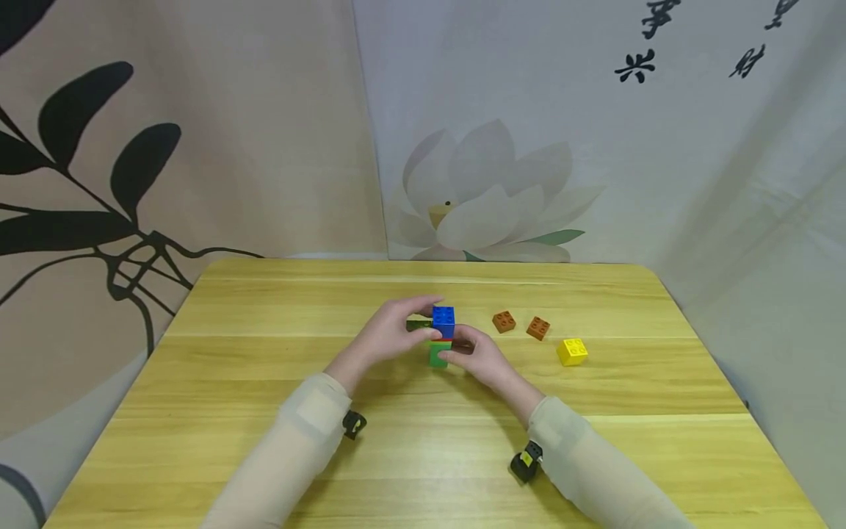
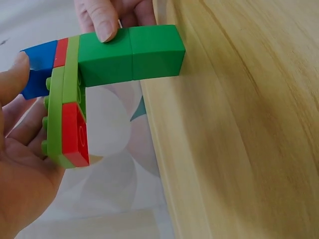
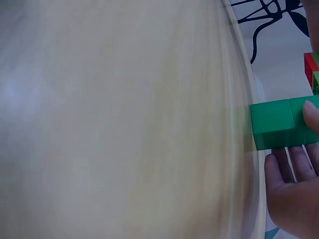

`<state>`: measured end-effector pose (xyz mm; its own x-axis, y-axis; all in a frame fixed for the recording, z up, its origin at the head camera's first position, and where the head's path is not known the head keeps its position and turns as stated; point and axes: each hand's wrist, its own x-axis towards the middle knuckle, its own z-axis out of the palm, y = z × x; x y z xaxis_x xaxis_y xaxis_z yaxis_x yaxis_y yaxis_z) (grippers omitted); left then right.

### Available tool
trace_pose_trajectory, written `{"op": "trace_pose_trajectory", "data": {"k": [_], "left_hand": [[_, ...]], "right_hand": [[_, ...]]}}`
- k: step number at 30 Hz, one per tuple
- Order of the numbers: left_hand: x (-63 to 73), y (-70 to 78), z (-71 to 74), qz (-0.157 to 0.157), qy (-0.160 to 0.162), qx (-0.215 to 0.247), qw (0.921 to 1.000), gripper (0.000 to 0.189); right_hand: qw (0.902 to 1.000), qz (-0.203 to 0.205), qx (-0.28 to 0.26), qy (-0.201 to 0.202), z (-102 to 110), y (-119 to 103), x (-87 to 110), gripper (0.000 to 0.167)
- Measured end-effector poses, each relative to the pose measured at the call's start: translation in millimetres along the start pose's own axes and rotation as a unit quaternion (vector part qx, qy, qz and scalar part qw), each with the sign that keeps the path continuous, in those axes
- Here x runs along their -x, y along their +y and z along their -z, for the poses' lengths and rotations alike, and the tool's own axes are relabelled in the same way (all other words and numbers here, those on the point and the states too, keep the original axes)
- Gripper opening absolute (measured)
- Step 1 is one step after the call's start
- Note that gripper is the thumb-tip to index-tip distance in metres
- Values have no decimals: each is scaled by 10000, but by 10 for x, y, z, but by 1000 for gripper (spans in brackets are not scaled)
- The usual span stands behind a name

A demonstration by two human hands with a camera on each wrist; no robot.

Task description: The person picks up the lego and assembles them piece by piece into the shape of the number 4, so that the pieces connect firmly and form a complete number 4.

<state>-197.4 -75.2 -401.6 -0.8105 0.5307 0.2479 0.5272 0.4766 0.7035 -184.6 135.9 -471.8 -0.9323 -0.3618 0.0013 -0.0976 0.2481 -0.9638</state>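
Note:
Both hands hold one joined stack of toy building bricks over the table. At its top is a blue brick [image 1: 443, 321], pinched between the thumb and fingers of my left hand [image 1: 386, 334]. Below the blue one come a thin red brick [image 2: 61, 53] and light green plates [image 2: 56, 109], which jut out sideways over the left palm. Another red brick [image 2: 73, 132] is fixed under the jutting end. Two dark green bricks [image 2: 130, 56] form the lower part of the stack. My right hand [image 1: 485, 360] grips the upper green one, its thumb on the near face.
Two brown bricks [image 1: 504, 322] [image 1: 538, 328] and a yellow brick [image 1: 572, 352] lie to the right of the hands on the wooden table [image 1: 423, 455]. Behind the table's far edge hangs a printed cloth [image 1: 297, 147].

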Motion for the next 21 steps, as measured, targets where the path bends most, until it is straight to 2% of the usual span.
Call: {"op": "trace_pose_trajectory", "data": {"k": [3, 6, 9, 13, 17, 21], "left_hand": [[33, -6, 24, 75, 123, 58, 9999, 54], [90, -22, 63, 147, 308, 129, 9993, 53], [158, -49, 113, 242, 564, 256, 9978, 50], [253, -94, 173, 628, 907, 496, 9927, 44], [354, -150, 223, 1080, 1120, 777, 9848, 42], [430, -217, 242, 1175, 1191, 1046, 9803, 44]], "right_hand": [[10000, -17, 0, -11, -1, -3, 2, 42], [10000, 28, 56, -44, -2, -161, 63, 40], [10000, 6, 17, -45, 10, -167, 60, 40], [10000, 6, -52, -28, 62, 1, 15, 48], [9998, 106, 130, -110, 173, -4, 64, 55], [9990, 321, 289, -110, 346, -32, 141, 57]]}}
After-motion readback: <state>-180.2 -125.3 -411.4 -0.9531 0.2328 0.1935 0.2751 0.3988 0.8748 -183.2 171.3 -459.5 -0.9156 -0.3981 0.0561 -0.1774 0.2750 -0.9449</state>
